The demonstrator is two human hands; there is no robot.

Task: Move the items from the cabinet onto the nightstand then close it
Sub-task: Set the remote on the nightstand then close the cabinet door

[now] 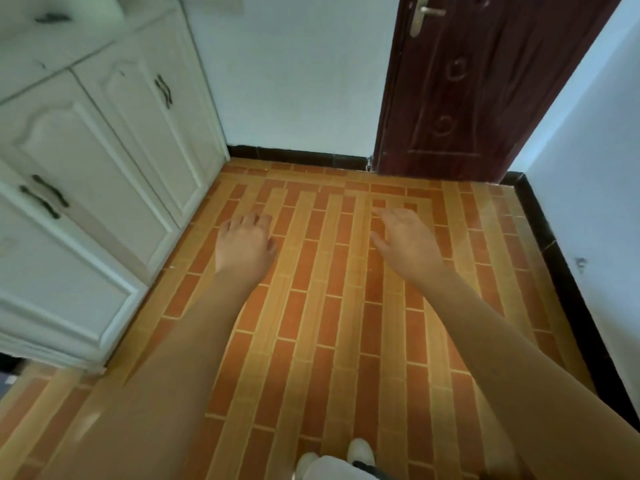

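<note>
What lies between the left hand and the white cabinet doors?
Only bare brick-patterned floor separates the left hand from the closed cabinet, seen in the head view.

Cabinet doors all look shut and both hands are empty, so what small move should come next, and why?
Probably reach the left hand to the handles on the cabinet and pull a door open: it is the nearer hand, and no items show yet. The right hand hangs free.

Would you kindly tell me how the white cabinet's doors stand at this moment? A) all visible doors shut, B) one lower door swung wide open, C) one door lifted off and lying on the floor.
A: every door of the white cabinet sits flush in its frame, and both hands, left hand and right hand, hang empty over the tiled floor.
</note>
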